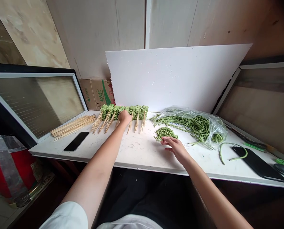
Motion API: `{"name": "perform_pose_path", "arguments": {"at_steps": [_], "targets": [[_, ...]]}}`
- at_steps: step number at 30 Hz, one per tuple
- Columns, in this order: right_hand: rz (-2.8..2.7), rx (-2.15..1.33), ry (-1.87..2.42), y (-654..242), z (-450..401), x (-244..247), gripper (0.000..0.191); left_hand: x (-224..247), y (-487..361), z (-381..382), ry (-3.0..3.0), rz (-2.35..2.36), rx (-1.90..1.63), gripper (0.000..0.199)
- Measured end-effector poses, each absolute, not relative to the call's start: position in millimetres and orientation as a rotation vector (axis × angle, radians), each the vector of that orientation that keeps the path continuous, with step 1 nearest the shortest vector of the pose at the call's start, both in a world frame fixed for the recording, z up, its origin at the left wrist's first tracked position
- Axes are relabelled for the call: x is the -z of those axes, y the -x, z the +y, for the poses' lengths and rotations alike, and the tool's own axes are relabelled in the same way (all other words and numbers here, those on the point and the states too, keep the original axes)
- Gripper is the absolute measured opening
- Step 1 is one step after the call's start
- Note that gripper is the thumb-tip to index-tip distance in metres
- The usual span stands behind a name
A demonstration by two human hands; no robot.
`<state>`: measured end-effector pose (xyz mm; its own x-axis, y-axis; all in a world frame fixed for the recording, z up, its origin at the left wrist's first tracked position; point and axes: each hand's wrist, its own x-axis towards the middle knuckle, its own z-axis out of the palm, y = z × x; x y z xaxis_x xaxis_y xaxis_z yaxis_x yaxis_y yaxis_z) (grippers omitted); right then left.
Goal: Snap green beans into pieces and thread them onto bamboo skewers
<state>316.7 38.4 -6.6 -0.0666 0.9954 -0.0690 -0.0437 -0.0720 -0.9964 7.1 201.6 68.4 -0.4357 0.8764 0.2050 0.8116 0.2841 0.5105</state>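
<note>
2 hands at a white desk (142,152): left hand (125,117) on skewered green beans (137,112), right hand (176,148) beside cut beans (165,133).
Left grip curled, any pinch hidden; right grip spread; a careless knock could scatter the loose pile.

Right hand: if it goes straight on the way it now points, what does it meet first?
The right hand points forward and to the left, so its fingers would probably meet the small pile of cut green beans first. The pile lies just ahead on the white table, though the exact gap is hard to judge.
</note>
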Motion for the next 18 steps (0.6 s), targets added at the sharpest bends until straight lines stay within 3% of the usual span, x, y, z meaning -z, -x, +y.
{"name": "perform_pose_path", "arguments": {"at_steps": [18], "targets": [[-1.199, -1.352, 1.188, -318, 40, 13, 0.043, -55, -12, 202, -1.698, 2.333, -0.792, 0.017]]}}
